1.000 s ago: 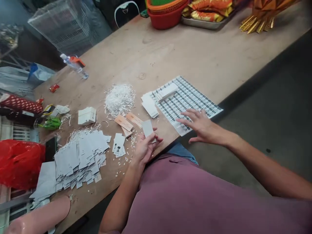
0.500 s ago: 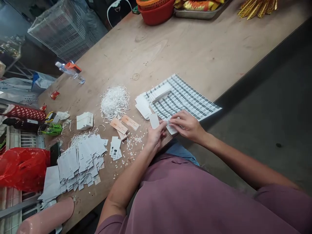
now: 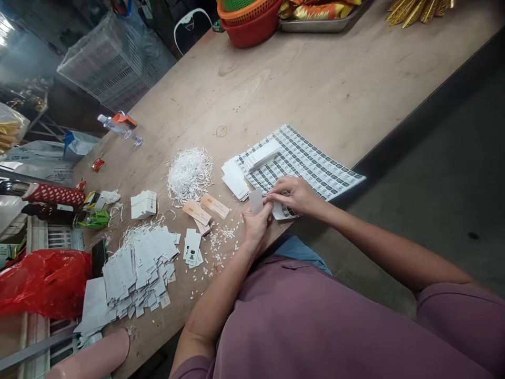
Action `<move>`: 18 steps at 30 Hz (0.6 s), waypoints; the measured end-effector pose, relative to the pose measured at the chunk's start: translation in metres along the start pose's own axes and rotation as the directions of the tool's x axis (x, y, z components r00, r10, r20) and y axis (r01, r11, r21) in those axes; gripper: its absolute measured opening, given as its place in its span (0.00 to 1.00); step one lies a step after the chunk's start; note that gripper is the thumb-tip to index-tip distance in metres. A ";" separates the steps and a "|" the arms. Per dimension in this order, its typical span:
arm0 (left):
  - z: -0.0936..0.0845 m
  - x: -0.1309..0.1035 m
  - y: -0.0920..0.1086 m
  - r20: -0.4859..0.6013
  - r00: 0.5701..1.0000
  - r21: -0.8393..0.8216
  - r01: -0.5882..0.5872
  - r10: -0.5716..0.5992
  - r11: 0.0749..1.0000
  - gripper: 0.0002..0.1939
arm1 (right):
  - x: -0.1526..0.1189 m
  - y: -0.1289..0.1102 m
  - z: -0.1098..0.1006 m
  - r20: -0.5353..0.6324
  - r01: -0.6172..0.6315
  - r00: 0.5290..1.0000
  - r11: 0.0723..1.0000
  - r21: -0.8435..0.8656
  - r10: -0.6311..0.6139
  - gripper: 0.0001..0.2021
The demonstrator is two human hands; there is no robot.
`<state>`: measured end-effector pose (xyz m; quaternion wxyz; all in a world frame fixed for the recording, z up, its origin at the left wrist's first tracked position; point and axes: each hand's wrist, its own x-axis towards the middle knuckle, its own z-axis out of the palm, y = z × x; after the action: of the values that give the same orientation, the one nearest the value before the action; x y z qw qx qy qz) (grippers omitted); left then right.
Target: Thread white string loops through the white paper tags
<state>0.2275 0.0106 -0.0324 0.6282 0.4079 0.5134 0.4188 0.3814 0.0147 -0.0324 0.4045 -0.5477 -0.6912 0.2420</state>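
A person in a mauve top works at a wooden bench (image 3: 323, 84). Places here are given from the printed sheet (image 3: 315, 163), which lies near the bench edge and bears rows of small dark and light blocks.

A white card (image 3: 256, 201) is held upright just beside the sheet's left edge, by its near corner. The left hand (image 3: 256, 226) pinches the card's lower end, thumb over its face. The right hand (image 3: 294, 195), above the sheet's near part, has its fingers bunched, tips meeting the left thumb; whether they pinch anything is too small to tell.

The card looks light, smooth and fairly stiff, likely to crease if squeezed hard and perhaps slippery against its neighbours. Its lower end or long edges seem the best hold, leaving the face free. The sheet looks thin and floppy, best lifted by a corner.

A stack of crisp white cards (image 3: 262, 156) rests on the sheet's left part. Left of the sheet are a fluffy, tangled mound of white strings (image 3: 189, 175), glossy-looking orange cards (image 3: 215, 205) and scattered grain-like white bits (image 3: 223, 239). Farthest left spreads a loose heap of flat white tags (image 3: 138, 268).
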 end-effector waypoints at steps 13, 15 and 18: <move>-0.034 -0.020 0.045 0.184 0.962 -0.280 0.247 -0.201 0.928 0.21 | -0.008 -0.030 0.012 -0.231 0.384 0.877 0.903 -0.193 -0.422 0.04; -0.038 -0.022 0.050 0.151 0.966 -0.321 0.249 -0.211 0.914 0.21 | -0.008 -0.035 0.018 -0.187 0.444 0.868 0.887 -0.124 -0.460 0.04; -0.045 -0.025 0.048 0.036 0.986 -0.338 0.165 -0.162 0.927 0.22 | -0.004 -0.045 0.025 -0.244 0.309 0.929 0.947 0.089 -0.280 0.06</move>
<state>0.1752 0.0062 0.0136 0.7237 0.2507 0.4633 0.4458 0.3355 0.0006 -0.0125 0.5467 -0.4353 -0.6978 0.1572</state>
